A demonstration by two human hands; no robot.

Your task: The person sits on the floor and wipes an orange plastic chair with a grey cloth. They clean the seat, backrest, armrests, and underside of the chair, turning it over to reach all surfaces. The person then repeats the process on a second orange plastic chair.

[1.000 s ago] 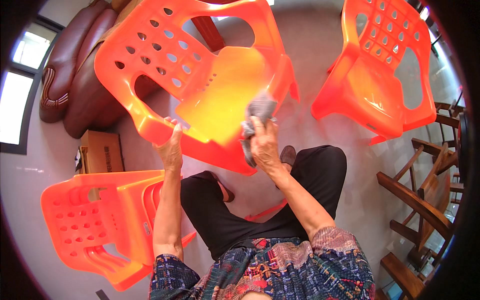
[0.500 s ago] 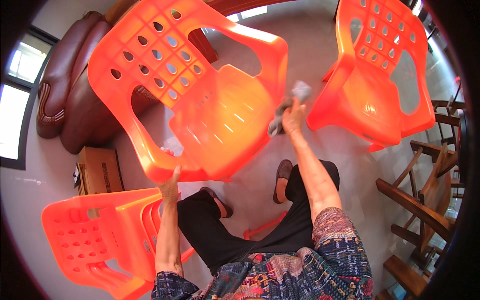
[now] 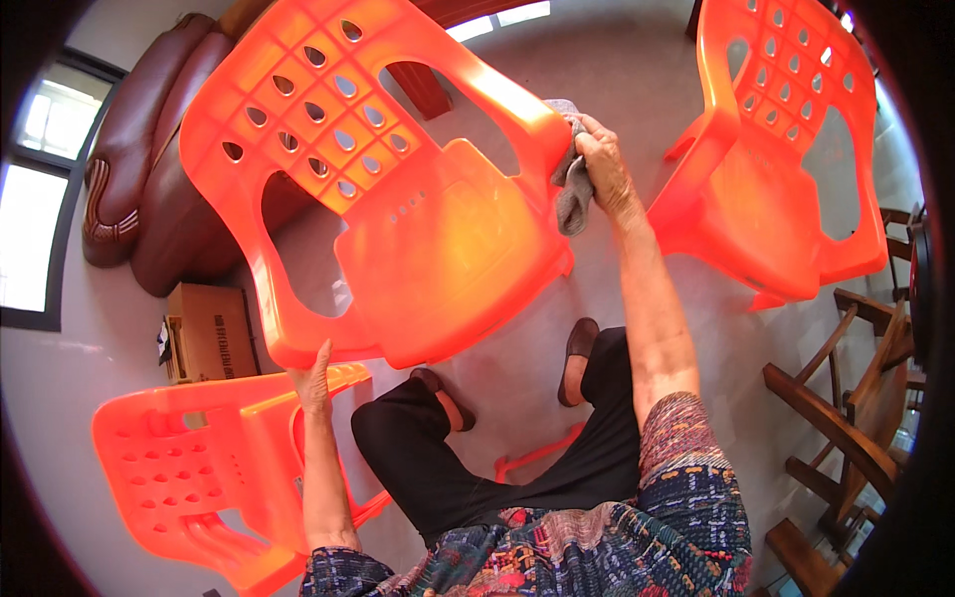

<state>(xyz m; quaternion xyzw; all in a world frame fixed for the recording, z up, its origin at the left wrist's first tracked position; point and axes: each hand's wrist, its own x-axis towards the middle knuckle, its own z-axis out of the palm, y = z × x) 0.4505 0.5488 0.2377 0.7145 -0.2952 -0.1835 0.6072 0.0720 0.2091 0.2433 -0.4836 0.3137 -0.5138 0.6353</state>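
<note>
I sit with an orange plastic chair (image 3: 428,229) tilted up in front of my knees, its seat facing me. My left hand (image 3: 313,376) grips the lower front corner of its armrest. My right hand (image 3: 602,164) is stretched out to the chair's right armrest and presses a grey cloth (image 3: 572,189) against it. The cloth hangs partly below my fingers.
A second orange chair (image 3: 786,169) stands at the right, a third orange chair (image 3: 189,468) lies at my lower left. A brown leather sofa (image 3: 149,189) and a cardboard box (image 3: 209,333) are at the left. Dark wooden chairs (image 3: 846,438) stand at the right edge.
My right hand with the cloth has moved from the seat up along the right armrest. The chair has tipped further up toward me; my left hand stays on its lower corner.
</note>
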